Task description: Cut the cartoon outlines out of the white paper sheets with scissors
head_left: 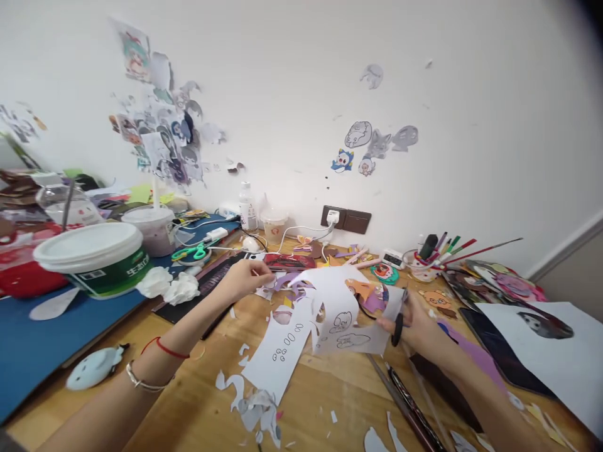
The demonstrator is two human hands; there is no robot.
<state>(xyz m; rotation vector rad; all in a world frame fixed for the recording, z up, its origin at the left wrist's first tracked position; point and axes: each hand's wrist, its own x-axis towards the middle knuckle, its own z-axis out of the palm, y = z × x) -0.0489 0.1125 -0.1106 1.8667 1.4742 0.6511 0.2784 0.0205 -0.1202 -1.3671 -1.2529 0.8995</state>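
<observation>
My right hand is closed around black-handled scissors, their blades mostly hidden. The same hand also grips the edge of a white paper sheet, which has cut-out holes and small line drawings and curls upward on its left. My left hand is raised over the table left of the sheet, fingertips pinched together; whether a small scrap is between them is unclear. Beneath the sheet lies a white paper strip with printed ovals. Paper scraps are piled at the strip's near end.
A white-lidded tub, crumpled tissues and green scissors stand or lie left. Dark pens lie near my right forearm. A pen cup, a tablet and white paper occupy the right. Cables run along the wall.
</observation>
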